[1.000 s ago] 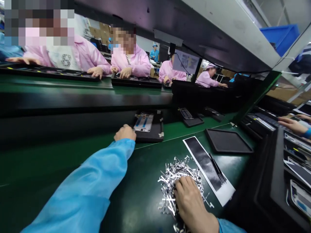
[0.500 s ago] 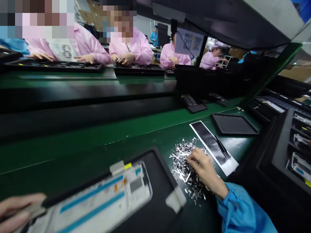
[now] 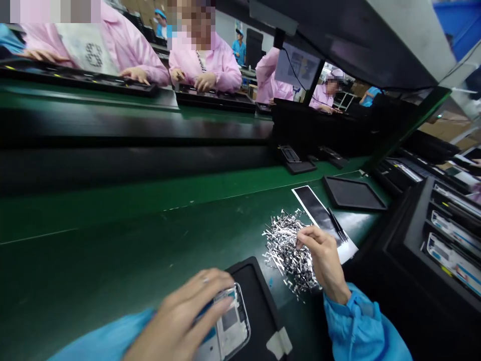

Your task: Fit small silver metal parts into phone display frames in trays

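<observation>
My left hand (image 3: 188,311) reaches over a silvery phone frame (image 3: 235,328). Its fingers are stretched and apart, and the thumb and a finger touch the frame near its far end. Much of the frame is hidden by the hand. Under it is a black tray (image 3: 259,306) with a pale tape piece (image 3: 279,343) on its edge. At the right side of a heap of small silver and black strip parts (image 3: 285,245), my right hand (image 3: 319,250) is closed in a pinch. Something tiny and dark shows at its fingertips, too small to name.
Behind the heap lies a white-edged black sheet (image 3: 313,203) with dark tweezers (image 3: 337,225) on it. A shallow black tray (image 3: 353,193) sits farther back. Black trays with phone frames (image 3: 451,255) are stacked at the right. Co-workers in pink (image 3: 205,65) sit across the bench.
My left hand has moved from the frame's near left end to over its far end. My right hand has lifted slightly from the heap, its fingers pinched. The view has shifted a little.
</observation>
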The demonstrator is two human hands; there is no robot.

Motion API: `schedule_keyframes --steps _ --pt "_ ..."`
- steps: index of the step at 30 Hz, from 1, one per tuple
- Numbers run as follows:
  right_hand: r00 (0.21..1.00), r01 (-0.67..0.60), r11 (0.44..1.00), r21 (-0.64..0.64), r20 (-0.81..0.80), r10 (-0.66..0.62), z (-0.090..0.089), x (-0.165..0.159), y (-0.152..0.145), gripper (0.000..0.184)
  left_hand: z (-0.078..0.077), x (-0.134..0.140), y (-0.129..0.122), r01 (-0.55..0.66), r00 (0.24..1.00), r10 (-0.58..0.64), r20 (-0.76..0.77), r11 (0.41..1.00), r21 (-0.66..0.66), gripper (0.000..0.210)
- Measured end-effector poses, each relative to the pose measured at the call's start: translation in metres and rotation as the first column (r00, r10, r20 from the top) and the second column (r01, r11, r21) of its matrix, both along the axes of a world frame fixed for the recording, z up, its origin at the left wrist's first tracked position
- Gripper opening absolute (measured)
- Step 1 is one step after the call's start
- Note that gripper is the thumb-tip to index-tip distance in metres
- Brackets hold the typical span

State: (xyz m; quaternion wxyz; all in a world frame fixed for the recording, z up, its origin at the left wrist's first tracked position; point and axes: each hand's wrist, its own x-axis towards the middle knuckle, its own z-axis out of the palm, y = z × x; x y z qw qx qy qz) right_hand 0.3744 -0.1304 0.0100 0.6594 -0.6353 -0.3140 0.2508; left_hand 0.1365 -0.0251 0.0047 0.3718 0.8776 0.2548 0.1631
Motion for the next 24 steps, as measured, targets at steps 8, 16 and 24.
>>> schedule_keyframes --steps 8,16,24 --pt "0.964 -0.028 0.995 0.094 -0.259 0.051 0.002 -0.03 0.004 0.011 0.024 0.097 -0.027 0.032 0.98 0.101 0.17 0.767 -0.64 0.027" --pt "0.961 -0.061 0.988 0.143 -0.26 0.097 0.003 -0.047 0.002 0.013 0.024 0.094 -0.026 -0.095 0.907 0.361 0.218 0.678 -0.729 0.024" --pt "0.973 -0.219 0.975 0.04 -0.059 0.222 0.006 -0.05 -0.005 0.01 0.039 0.079 -0.016 -0.085 0.949 0.249 0.192 0.792 -0.605 0.026"
